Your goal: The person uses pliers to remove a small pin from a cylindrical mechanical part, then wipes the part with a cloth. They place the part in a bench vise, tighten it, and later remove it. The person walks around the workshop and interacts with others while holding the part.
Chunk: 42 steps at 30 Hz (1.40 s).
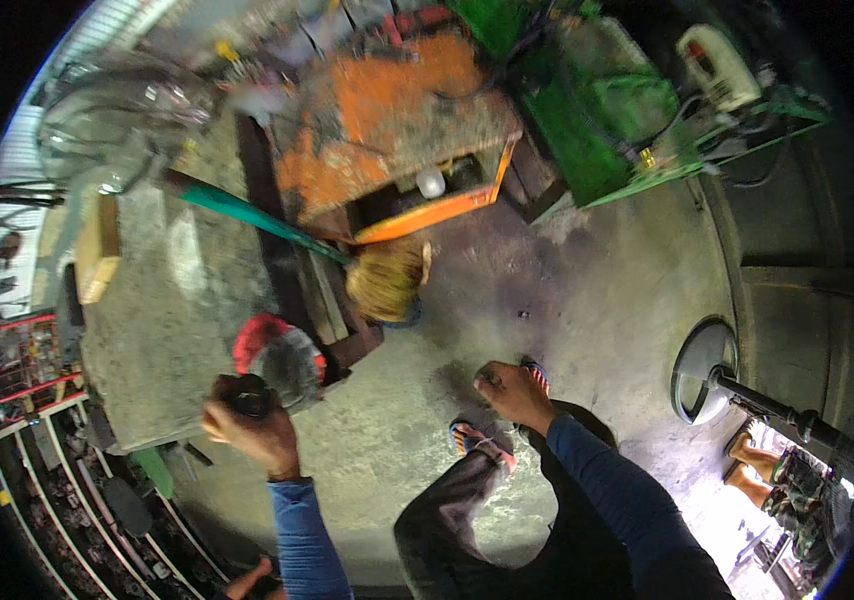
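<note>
My left hand grips a dark round object, just in front of a blurred red-and-grey round item on the edge of a grey, worn worktop. My right hand is held over the floor with curled fingers; whatever it holds, if anything, is too small to make out. Beyond the worktop's dark edge, a broom with a teal handle and yellow bristles leans at a slant.
An orange, stained cabinet and green metal equipment stand ahead. A round-based black stand is at right, near another person's legs. Metal racks are at lower left, beside another person's bare limb.
</note>
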Each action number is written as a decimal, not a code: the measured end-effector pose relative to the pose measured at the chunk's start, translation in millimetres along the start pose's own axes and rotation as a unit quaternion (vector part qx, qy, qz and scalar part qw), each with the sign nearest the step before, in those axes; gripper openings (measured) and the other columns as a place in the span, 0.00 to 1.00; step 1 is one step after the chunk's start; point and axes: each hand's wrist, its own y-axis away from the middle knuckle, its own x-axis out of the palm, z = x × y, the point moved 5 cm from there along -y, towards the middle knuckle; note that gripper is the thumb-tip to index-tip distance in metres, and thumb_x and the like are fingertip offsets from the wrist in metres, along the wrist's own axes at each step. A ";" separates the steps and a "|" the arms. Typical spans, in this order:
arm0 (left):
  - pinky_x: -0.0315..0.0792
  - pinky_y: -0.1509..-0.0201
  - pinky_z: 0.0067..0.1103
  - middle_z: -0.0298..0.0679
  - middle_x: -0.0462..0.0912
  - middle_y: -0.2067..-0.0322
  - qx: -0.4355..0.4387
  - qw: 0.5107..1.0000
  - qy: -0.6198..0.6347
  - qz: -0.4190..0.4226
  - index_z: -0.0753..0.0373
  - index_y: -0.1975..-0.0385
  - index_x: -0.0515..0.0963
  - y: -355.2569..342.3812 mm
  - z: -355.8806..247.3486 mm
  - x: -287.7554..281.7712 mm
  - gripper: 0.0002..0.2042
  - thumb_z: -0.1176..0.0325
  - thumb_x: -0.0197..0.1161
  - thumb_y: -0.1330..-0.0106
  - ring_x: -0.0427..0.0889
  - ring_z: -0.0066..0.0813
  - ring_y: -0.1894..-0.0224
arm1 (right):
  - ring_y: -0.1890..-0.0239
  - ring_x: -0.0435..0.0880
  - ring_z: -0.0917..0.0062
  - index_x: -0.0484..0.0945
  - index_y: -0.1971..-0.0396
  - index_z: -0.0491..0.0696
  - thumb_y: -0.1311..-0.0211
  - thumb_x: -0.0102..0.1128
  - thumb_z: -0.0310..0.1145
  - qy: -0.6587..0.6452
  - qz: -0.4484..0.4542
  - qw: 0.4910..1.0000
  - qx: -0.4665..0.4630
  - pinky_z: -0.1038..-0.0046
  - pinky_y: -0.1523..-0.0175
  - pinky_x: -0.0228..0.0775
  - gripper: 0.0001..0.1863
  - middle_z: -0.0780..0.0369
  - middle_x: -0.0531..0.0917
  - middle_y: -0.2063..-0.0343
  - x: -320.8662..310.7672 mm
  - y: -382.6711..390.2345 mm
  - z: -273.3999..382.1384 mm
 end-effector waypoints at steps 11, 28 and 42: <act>0.77 0.32 0.29 0.48 0.79 0.41 0.104 0.955 0.264 -0.088 0.66 0.41 0.70 9.6 27.9 48.8 0.32 0.89 0.71 0.47 0.79 0.41 0.38 | 0.56 0.86 0.60 0.80 0.52 0.42 0.39 0.63 0.39 0.331 0.232 0.839 -0.364 0.57 0.52 0.76 0.20 0.55 0.84 0.61 37.4 -57.9 8.3; 0.76 0.33 0.30 0.45 0.81 0.44 0.174 0.976 -0.044 -0.124 0.68 0.38 0.73 4.6 38.2 45.8 0.30 0.73 0.79 0.40 0.82 0.35 0.43 | 0.55 0.79 0.72 0.84 0.56 0.50 0.29 0.56 0.34 0.437 0.077 0.773 -0.454 0.67 0.42 0.66 0.10 0.64 0.82 0.63 56.1 -2.5 23.7; 0.73 0.35 0.28 0.41 0.80 0.46 0.213 0.962 0.107 -0.137 0.66 0.38 0.72 -2.9 49.1 37.6 0.28 0.76 0.74 0.38 0.80 0.30 0.46 | 0.64 0.86 0.74 0.84 0.54 0.41 0.28 0.65 0.31 -0.112 -0.244 0.948 -0.168 0.72 0.55 0.77 0.10 0.56 0.89 0.65 -81.3 -122.4 -140.8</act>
